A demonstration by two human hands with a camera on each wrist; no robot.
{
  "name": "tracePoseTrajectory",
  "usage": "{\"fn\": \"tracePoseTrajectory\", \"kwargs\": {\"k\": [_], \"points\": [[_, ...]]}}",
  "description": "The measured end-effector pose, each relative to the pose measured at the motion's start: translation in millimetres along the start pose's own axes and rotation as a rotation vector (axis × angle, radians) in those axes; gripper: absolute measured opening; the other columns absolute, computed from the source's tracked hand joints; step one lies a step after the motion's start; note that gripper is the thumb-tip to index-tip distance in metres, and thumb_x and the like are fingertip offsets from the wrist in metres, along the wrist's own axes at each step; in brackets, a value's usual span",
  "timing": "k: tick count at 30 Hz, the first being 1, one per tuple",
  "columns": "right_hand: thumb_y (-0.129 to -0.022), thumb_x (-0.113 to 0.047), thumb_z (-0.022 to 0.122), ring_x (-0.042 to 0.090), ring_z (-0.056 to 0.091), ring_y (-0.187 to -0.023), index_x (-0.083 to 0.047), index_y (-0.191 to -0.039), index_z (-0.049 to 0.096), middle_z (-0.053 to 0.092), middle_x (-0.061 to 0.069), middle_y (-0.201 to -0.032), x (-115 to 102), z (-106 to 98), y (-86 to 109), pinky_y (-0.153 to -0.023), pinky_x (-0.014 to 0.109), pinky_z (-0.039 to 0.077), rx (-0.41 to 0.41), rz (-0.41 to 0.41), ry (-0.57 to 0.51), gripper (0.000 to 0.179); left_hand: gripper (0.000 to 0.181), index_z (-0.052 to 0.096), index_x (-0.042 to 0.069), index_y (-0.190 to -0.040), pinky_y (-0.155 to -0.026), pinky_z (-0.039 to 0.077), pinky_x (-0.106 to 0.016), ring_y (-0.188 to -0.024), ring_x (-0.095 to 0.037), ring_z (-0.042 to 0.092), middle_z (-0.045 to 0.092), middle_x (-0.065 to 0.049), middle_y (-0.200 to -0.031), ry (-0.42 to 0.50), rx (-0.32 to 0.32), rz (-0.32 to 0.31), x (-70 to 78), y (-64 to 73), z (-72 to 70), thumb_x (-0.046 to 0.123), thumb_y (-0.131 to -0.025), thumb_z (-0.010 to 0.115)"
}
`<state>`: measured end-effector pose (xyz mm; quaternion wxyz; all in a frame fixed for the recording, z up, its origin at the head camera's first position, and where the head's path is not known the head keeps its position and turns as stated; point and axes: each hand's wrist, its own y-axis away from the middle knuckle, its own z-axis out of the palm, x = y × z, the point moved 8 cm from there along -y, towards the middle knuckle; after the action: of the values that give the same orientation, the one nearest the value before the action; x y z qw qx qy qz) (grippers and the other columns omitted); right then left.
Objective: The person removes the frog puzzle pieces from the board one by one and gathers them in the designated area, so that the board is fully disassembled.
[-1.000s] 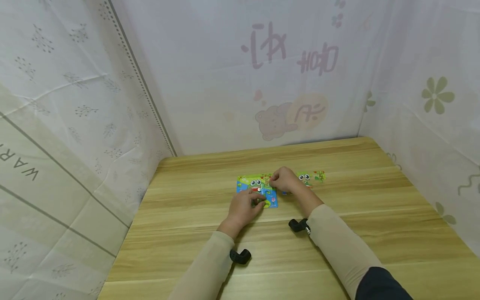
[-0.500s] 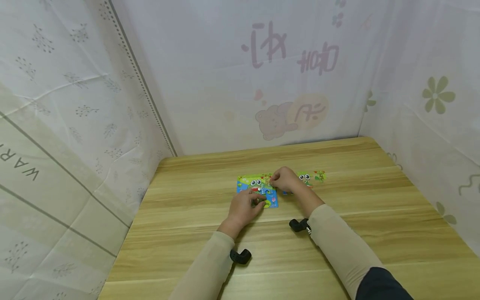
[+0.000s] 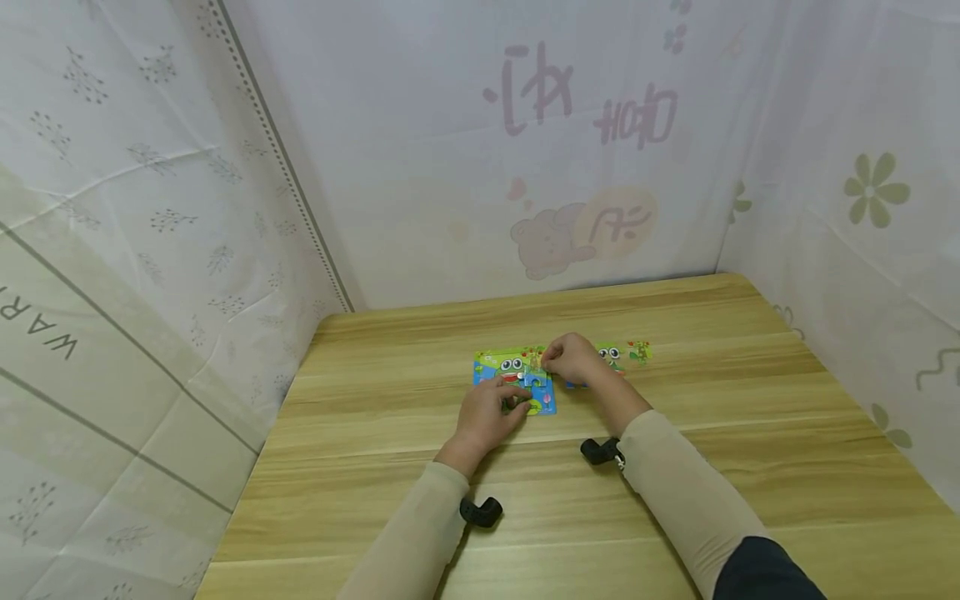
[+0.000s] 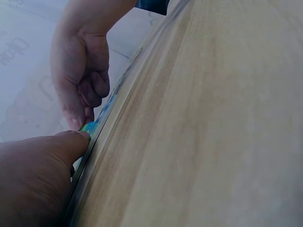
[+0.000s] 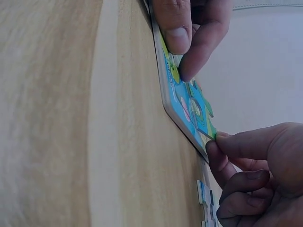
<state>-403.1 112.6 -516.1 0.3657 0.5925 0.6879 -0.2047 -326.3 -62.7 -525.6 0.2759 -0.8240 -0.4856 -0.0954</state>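
In right hand (image 3: 573,357): piece (image 5: 203,113), blue and green, pinched at 1 corner between thumb and index finger. Grip narrow, right at the edge. Remaining fingers curled toward palm, clearest from right wrist. Piece over board (image 5: 164,92), on the side nearest right hand; cannot tell whether seated or slightly propped.

Under left hand (image 3: 487,414): board, flat on table (image 3: 637,542), partly covered. Thumb and index finger loosely bent, tips narrowly apart, resting on the board's near part. Beyond left hand, on the board's upper half: frog print (image 3: 512,367), with 2 round eyes and red mouth.

Between the 2 hands: piece, plus the board's right side, blue with a bit of pink.

Just right of right hand: loose pieces (image 3: 611,357), also on table, with 2 more printed eyes and red spots on green. Partly hidden by right hand and wrist; exact count unclear.

Behind both hands, on the forearms: 2 beige sleeves (image 3: 675,483), 1 black wrist unit (image 3: 482,512) beside each cuff. Farther up the right arm: dark fabric (image 3: 765,571).

Well beyond both hands, past the far table edge: pale cloth (image 3: 420,125), with bear print (image 3: 547,242).
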Motion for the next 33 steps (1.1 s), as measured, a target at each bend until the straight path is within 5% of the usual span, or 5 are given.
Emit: {"fn": "tracePoseTrajectory", "kwargs": {"k": [9,27,33], "points": [[-0.102,-0.019,0.071,0.021,0.066,-0.078,-0.009,-0.099,0.078,0.072,0.008,-0.107,6,-5,2.4,-0.068,0.032,0.058,-0.008,-0.013,-0.05,0.012,0.012,0.083,0.03,-0.107,-0.067,0.043,-0.027,-0.073,-0.008,0.048,0.055,0.012,-0.082,-0.003,-0.003,-0.011,1.5,-0.2,-1.1,0.033,-0.096,0.08],[-0.104,-0.02,0.068,0.03,0.061,-0.107,-0.011,-0.104,0.077,0.07,0.009,-0.113,20,-28,18.3,-0.092,0.049,0.054,0.037,-0.039,-0.068,0.013,0.012,0.082,0.032,-0.108,-0.069,0.043,-0.028,-0.074,-0.008,0.049,0.055,0.014,-0.083,-0.02,-0.029,-0.036,0.6,-0.4,0.9,0.036,-0.097,0.078],[-0.104,-0.021,0.068,0.027,0.063,-0.093,-0.011,-0.105,0.077,0.069,0.01,-0.111,31,-36,22.1,-0.073,0.039,0.058,0.061,-0.028,-0.087,0.013,0.013,0.082,0.034,-0.109,-0.07,0.042,-0.027,-0.074,-0.007,0.048,0.054,0.015,-0.084,-0.025,-0.043,-0.045,-0.7,0.2,3.0,0.037,-0.097,0.077]]}}
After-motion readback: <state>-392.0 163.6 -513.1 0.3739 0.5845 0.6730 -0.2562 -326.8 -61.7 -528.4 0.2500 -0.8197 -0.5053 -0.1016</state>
